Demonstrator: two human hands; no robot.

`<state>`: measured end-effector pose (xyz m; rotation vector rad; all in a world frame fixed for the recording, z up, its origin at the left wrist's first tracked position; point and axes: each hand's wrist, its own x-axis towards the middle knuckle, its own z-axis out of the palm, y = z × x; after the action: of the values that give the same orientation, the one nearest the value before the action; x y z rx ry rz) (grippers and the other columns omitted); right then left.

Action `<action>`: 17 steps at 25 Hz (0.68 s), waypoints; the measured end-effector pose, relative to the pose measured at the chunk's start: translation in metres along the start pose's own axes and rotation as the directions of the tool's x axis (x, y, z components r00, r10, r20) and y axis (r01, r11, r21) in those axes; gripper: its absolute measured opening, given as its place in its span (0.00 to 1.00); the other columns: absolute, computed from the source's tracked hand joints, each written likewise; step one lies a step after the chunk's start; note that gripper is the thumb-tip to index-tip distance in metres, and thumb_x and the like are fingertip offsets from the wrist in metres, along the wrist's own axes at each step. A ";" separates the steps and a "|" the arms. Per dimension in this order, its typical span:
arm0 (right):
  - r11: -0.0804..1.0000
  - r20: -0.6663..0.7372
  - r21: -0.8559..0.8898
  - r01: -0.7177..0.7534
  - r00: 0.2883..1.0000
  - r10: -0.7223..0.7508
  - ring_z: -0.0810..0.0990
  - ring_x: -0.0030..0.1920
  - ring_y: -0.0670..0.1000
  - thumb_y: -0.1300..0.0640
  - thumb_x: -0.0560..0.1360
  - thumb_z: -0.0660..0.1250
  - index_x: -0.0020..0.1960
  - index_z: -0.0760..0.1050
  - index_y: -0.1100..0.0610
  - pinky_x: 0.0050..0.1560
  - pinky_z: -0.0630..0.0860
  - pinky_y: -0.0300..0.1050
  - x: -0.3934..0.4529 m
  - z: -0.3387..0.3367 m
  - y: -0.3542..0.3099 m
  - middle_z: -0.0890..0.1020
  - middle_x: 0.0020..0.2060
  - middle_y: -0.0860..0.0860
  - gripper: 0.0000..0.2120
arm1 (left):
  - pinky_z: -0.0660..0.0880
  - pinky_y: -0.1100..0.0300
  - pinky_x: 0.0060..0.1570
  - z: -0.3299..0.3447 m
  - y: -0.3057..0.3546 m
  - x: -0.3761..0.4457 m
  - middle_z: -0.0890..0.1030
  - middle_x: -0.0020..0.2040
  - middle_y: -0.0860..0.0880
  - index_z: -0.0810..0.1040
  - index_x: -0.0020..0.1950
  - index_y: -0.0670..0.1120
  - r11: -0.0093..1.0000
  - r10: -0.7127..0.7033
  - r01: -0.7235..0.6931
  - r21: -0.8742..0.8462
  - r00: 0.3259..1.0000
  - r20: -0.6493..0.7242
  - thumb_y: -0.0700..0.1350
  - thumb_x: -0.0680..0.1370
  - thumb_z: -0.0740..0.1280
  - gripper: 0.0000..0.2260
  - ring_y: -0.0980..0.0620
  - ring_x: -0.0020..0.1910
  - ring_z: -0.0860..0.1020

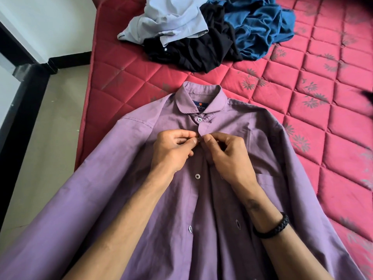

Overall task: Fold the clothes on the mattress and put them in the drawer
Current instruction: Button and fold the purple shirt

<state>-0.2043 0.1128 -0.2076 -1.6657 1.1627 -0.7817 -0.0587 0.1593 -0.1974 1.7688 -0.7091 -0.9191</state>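
Left hand [173, 150] and right hand [228, 156] meet at the placket of the purple shirt [201, 199], fingers curled, each pinching a front edge just below the collar button. Black braided band [271, 227] on the right wrist. Shirt lies face up, spread flat on the red quilted mattress [323, 98], collar away from the person, 2 lower buttons undone. Beyond the collar, a heap: light blue shirt [167, 19], black garment [193, 51], blue garment [258, 27]. Floor [50, 128] to the left.

Your forearms are bare, no sleeves reaching them; your right wrist wears a black braided bracelet [271, 227], thick and rope-like.
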 end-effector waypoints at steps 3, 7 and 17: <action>1.000 -0.080 -0.016 -0.005 0.997 0.004 0.77 0.30 0.42 0.51 0.77 0.73 0.46 0.86 0.50 0.36 0.75 0.45 -0.002 0.006 -0.001 0.83 0.30 0.44 0.05 | 0.74 0.64 0.32 0.000 0.004 -0.002 0.86 0.36 0.49 0.86 0.43 0.50 1.000 0.023 -0.023 0.016 1.000 0.020 0.50 0.79 0.73 0.07 0.56 0.31 0.82; 0.996 -0.153 -0.093 -0.009 0.988 -0.005 0.82 0.33 0.42 0.57 0.71 0.76 0.44 0.84 0.50 0.41 0.81 0.49 -0.011 0.014 -0.007 0.84 0.32 0.43 0.04 | 0.74 0.67 0.31 0.002 0.004 -0.006 0.87 0.37 0.49 0.86 0.46 0.49 0.999 0.034 -0.034 -0.009 0.999 0.007 0.51 0.74 0.78 0.07 0.56 0.33 0.83; 0.986 0.001 0.088 -0.145 0.989 0.146 0.83 0.34 0.43 0.56 0.77 0.75 0.44 0.86 0.52 0.40 0.79 0.45 0.004 -0.001 -0.005 0.86 0.34 0.48 0.03 | 0.72 0.69 0.29 0.005 -0.001 -0.008 0.87 0.39 0.48 0.84 0.49 0.47 0.994 0.095 -0.099 -0.050 0.993 -0.073 0.38 0.77 0.74 0.04 0.56 0.29 0.82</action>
<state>-0.2021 0.1095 -0.2022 -1.4898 1.2219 -0.7349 -0.0674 0.1634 -0.1976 1.6968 -0.7120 -0.7991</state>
